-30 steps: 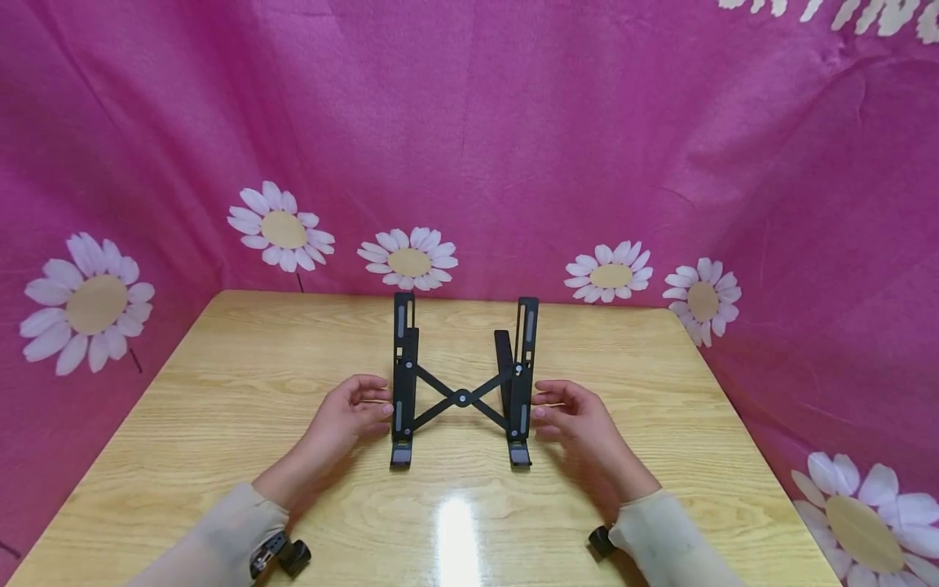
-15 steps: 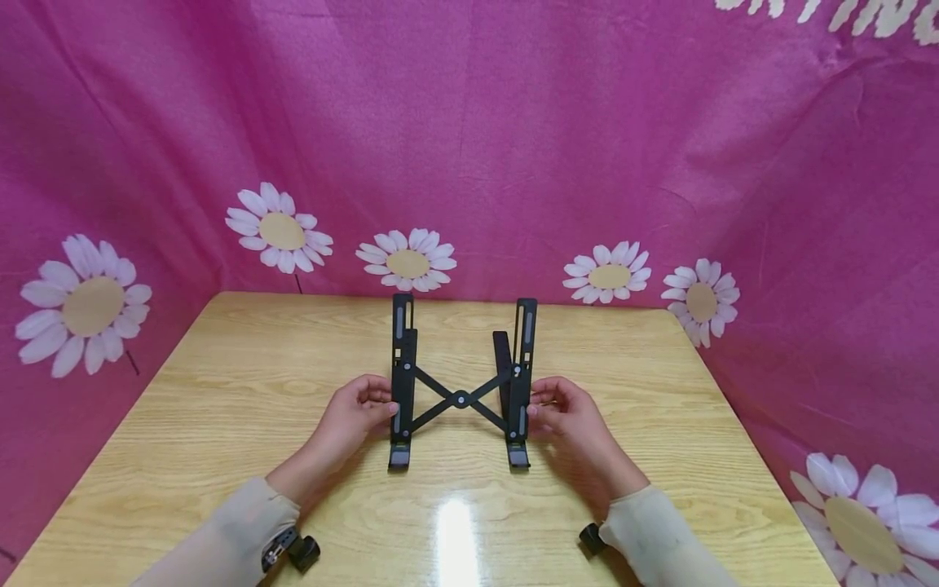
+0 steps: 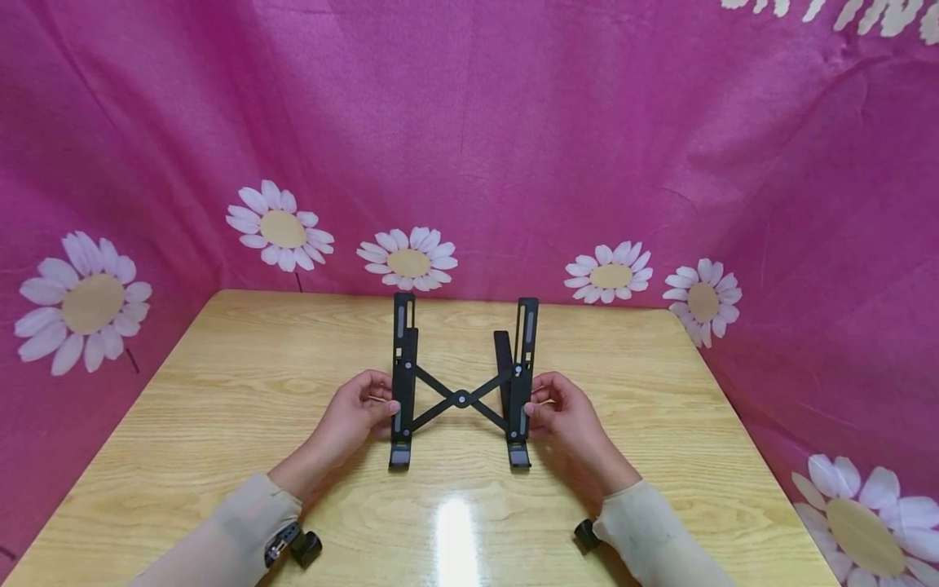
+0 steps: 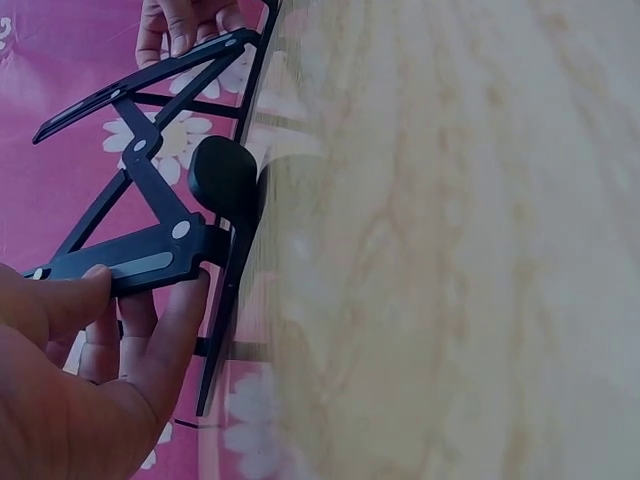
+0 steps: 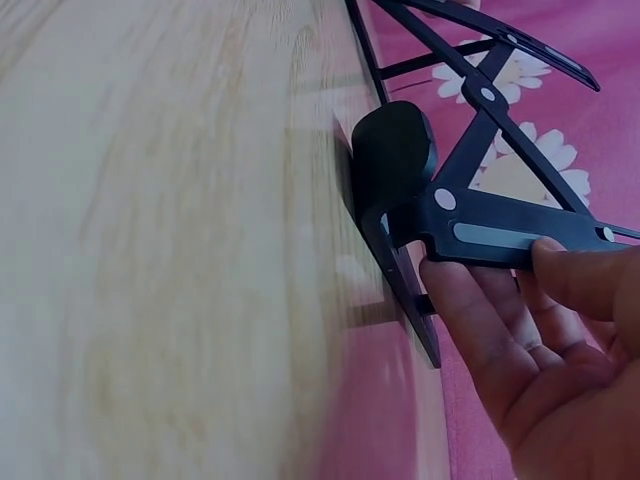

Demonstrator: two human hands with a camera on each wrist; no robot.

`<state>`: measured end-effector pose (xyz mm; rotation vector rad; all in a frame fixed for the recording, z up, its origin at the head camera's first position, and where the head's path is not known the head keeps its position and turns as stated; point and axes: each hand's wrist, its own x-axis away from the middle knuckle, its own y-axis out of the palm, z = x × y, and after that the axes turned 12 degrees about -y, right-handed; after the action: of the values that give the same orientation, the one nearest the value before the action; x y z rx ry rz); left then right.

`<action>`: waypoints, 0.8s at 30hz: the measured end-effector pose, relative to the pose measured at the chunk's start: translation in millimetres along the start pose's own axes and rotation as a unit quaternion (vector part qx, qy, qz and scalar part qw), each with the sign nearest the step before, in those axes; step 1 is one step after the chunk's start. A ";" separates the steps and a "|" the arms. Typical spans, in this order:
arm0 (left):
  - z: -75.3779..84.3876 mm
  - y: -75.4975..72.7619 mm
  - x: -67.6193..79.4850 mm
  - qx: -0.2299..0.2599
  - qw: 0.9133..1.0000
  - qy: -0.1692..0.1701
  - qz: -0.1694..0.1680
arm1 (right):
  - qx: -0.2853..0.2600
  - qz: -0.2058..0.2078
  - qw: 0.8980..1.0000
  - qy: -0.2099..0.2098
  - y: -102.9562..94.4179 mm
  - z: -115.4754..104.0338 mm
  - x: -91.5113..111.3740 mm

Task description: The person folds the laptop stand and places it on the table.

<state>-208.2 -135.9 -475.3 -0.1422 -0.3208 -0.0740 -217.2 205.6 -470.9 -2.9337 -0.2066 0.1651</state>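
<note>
A black folding laptop stand [image 3: 461, 399] stands opened out on the wooden table, its two side rails joined by crossed bars with a round pivot. My left hand [image 3: 361, 410] pinches the lower part of the left rail [image 4: 140, 262], thumb on the upper face beside the grey pad and fingers underneath. On the other side my right hand [image 3: 569, 416] grips the right rail [image 5: 520, 225] in the same way. Both front lips of the stand point toward me. In the head view the fingertips behind the rails are hidden.
The wooden table [image 3: 220, 391] extends around the stand, with a bright light reflection near its front. A pink cloth [image 3: 469, 147] printed with daisies hangs behind and along both sides. A small black camera [image 3: 306, 549] sits at the left wrist, another camera [image 3: 587, 536] at the right.
Both hands have moved inward from beside the stand, and their thumbs now lie on its rails. The stand stays in nearly the same place and shape.
</note>
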 end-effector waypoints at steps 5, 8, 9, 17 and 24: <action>-0.9 3.2 -2.4 -0.005 1.000 0.009 0.004 | 0.000 -0.001 1.000 -0.009 0.5 1.4 0.7; -1.0 5.1 -4.0 0.000 1.000 0.013 0.000 | -0.004 -0.005 1.000 -0.014 1.2 1.9 0.3; -0.8 5.7 -4.3 0.003 1.000 0.012 -0.002 | -0.004 -0.005 1.000 -0.013 1.2 2.0 0.2; 0.9 9.7 -4.5 0.015 1.000 0.001 -0.007 | -0.004 0.002 1.000 -0.015 4.8 1.3 0.8; 0.9 15.3 -6.7 0.011 1.000 0.007 -0.021 | -0.011 0.003 1.000 -0.005 11.6 2.2 -0.9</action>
<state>-213.4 -120.3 -478.5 -0.1123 -0.3116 -0.1134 -216.9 194.6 -475.4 -2.9561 -0.2016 0.1799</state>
